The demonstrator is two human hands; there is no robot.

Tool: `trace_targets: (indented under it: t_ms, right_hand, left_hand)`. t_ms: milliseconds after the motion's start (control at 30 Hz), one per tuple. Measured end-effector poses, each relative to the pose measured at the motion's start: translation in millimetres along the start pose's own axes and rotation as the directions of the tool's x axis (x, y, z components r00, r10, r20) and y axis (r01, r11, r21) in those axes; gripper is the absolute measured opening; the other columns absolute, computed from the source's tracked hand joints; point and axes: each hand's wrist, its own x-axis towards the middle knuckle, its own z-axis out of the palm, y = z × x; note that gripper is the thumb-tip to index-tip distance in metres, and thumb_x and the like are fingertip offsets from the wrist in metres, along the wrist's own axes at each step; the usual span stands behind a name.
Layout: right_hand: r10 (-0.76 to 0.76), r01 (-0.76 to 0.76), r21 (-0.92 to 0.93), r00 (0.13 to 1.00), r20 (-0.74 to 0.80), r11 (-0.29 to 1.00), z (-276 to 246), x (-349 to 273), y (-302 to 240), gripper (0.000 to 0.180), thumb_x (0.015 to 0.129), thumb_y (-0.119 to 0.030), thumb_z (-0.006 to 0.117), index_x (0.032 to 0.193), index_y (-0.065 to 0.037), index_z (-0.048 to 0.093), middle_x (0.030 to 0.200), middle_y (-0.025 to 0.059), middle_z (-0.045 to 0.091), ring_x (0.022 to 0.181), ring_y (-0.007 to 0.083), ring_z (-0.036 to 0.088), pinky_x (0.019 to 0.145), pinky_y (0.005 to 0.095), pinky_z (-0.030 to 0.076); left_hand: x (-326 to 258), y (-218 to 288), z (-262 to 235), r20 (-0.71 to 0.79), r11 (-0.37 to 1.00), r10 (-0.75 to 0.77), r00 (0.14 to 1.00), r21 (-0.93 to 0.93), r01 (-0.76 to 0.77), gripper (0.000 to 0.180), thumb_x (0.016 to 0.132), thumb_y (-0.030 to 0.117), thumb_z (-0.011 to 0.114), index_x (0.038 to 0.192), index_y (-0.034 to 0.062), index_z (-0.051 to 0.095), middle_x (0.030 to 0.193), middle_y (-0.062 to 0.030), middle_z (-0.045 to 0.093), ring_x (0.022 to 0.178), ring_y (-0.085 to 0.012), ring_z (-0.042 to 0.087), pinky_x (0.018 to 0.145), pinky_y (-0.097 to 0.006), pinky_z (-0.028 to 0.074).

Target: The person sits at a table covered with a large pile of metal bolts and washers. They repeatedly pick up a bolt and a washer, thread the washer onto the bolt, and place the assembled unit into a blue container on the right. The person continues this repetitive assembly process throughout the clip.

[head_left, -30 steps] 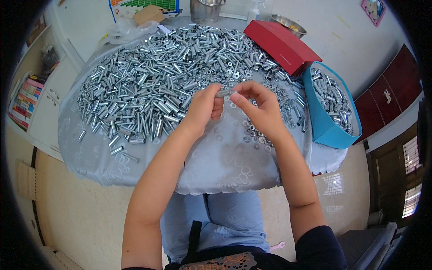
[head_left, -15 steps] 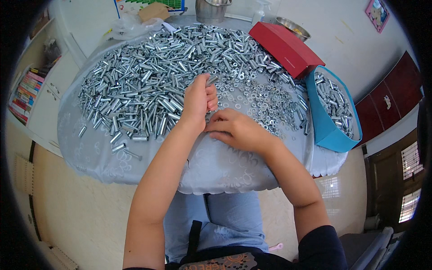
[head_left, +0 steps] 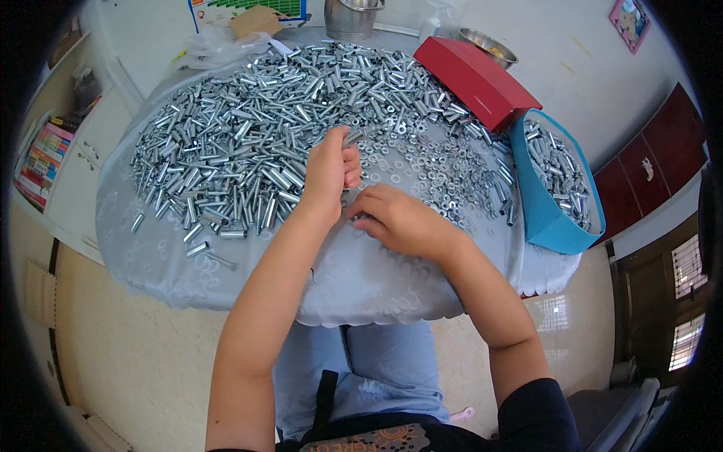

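Note:
My left hand (head_left: 328, 172) is closed in a fist around a shiny metal sleeve (head_left: 352, 138), whose end sticks out above the thumb. Just below that fist, my right hand (head_left: 395, 218) has its thumb and fingers bent together. Whatever its fingertips hold, if anything, is hidden or too small to name. Beyond the left hand lies a wide heap of metal sleeves and bolts (head_left: 248, 128). Loose flat washers and nuts (head_left: 444, 169) spread over the cloth beyond the right hand.
A blue fabric bin (head_left: 553, 215) filled with assembled bolts stands at the right. Behind it are a red box (head_left: 482, 83) and a metal bowl (head_left: 508, 56). A steel pot (head_left: 350, 21) and a plastic bag (head_left: 222, 49) sit at the back of the cloth-covered table (head_left: 188, 279).
My right fingertips have shifted slightly right, away from the left wrist. The left fist stays closed on the sleeve in nearly the same place.

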Motion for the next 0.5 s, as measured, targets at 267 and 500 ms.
trace_targets:
  t_ms: [267, 500]
  right_hand:
    - [0.132, -0.082, 0.174, 0.945, -0.300, 0.981, -32.6, -3.3, -0.2, 0.016, 0.081, -0.006, 0.056, 0.096, -0.003, 0.056, 0.089, 0.0107, 0.054, 0.085, 0.0250, 0.053, 0.073, 0.0317, 0.043]
    - [0.194, -0.023, 0.300, 0.809, -0.555, 0.954, -33.9, -2.1, 6.6, 0.016, 0.081, -0.005, 0.058, 0.096, -0.003, 0.057, 0.089, 0.0078, 0.054, 0.081, 0.0166, 0.053, 0.069, 0.0262, 0.042]
  left_hand:
    - [-0.2, -3.7, 4.1, -0.070, 0.994, -0.025, 0.997, 0.100, 0.031, 0.041, 0.085, 0.036, 0.042, 0.052, 0.0171, 0.026, 0.047, 0.0050, 0.026, 0.042, -0.0091, 0.027, 0.044, -0.025, 0.022]
    - [-5.7, -4.7, 9.9, -0.022, 0.974, -0.072, 0.997, 0.216, 0.075, 0.038, 0.085, 0.034, 0.043, 0.054, 0.0167, 0.028, 0.049, 0.0048, 0.026, 0.041, -0.0088, 0.026, 0.043, -0.026, 0.021]
